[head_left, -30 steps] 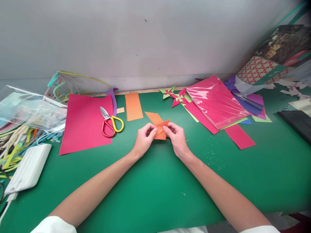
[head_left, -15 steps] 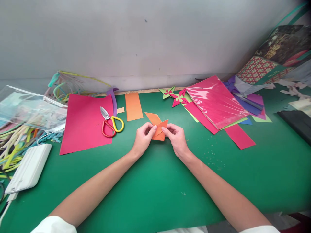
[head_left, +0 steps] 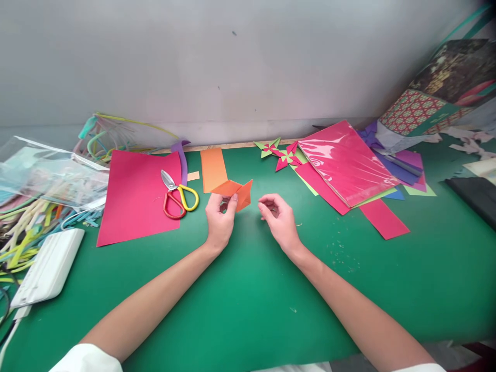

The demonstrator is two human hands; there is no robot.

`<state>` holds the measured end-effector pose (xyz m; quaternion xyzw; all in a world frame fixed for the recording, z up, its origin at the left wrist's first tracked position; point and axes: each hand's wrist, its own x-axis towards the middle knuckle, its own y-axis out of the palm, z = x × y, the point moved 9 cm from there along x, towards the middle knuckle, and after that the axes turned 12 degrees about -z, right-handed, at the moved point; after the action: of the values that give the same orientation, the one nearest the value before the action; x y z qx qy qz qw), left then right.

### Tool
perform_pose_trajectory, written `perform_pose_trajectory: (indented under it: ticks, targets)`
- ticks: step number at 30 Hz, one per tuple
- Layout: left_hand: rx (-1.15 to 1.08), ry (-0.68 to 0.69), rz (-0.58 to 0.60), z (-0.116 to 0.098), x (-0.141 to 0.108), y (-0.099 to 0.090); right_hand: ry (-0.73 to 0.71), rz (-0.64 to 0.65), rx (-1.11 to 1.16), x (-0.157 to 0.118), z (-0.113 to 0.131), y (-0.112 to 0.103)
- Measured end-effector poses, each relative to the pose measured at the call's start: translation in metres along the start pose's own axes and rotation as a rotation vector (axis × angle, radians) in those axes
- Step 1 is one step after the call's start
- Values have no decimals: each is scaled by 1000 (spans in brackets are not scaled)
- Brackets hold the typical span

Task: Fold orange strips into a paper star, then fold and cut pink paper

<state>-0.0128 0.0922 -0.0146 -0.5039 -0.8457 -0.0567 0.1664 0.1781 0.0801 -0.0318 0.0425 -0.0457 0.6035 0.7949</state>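
Note:
My left hand [head_left: 220, 219] pinches a folded piece of orange paper [head_left: 243, 194] between thumb and fingers, slightly tilted, with pointed flaps to either side. The paper's left flap overlaps the lower edge of a flat orange paper strip [head_left: 214, 168] in the view. To the right, my right hand [head_left: 279, 217] is apart from the folded paper. Its fingers are loosely curled, thumb and fingertips a little apart, holding nothing I can see. Scissors [head_left: 179, 199] with one red and one yellow handle lie left of my left hand, on a red paper sheet [head_left: 132, 201].
Green-and-red folded paper stars [head_left: 285, 156] lie near the wall. Plastic-wrapped red paper [head_left: 346, 163] rests on coloured sheets at right, beside a patterned bag [head_left: 418, 116]. A white box-shaped device [head_left: 48, 266] with a cable and tangled strips [head_left: 23, 232] occupy the left.
My right hand has let go of the folded orange paper. My left hand has turned the paper and moved it slightly left.

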Motion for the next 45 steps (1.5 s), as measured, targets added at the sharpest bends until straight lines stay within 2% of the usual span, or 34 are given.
perform_pose_trajectory:
  ticks: [3, 6, 8, 12, 14, 16, 18, 20, 22, 25, 32, 39, 45]
  targets:
    - [22, 141, 92, -17, -4, 8, -14, 217, 104, -16, 11, 27]
    - [52, 234, 253, -29, -12, 24, 51, 272, 229, -23, 10, 38]
    - [88, 269, 318, -31, -17, 30, 113, 207, 288, -18, 2, 34]
    - [134, 341, 417, -34, -28, 38, 229, -23, 344, -2, -16, 9]
    - [146, 347, 407, -35, -28, 36, 252, -98, 345, 4, -19, -2]
    - [152, 285, 319, -32, -22, 27, 240, -119, 327, 9, -19, -9]
    - [122, 152, 276, -24, -15, 22, 228, -108, 294, 13, -18, -13]
    - [67, 8, 362, -13, -14, 28, 228, -68, 258, 17, -18, -14]
    - [42, -80, 489, -5, -18, 38, 225, -22, 219, 18, -18, -12]
    - [65, -99, 562, 2, -22, 45, 190, 3, 173, 19, -16, -12]
    - [4, -151, 466, 10, -19, 39, 216, 158, 181, 8, -13, 8]
    - [40, -157, 577, 9, -26, 46, 201, 93, 154, 9, -17, 2]
    - [54, -180, 583, 11, -25, 43, 204, 132, 159, 6, -16, 7]
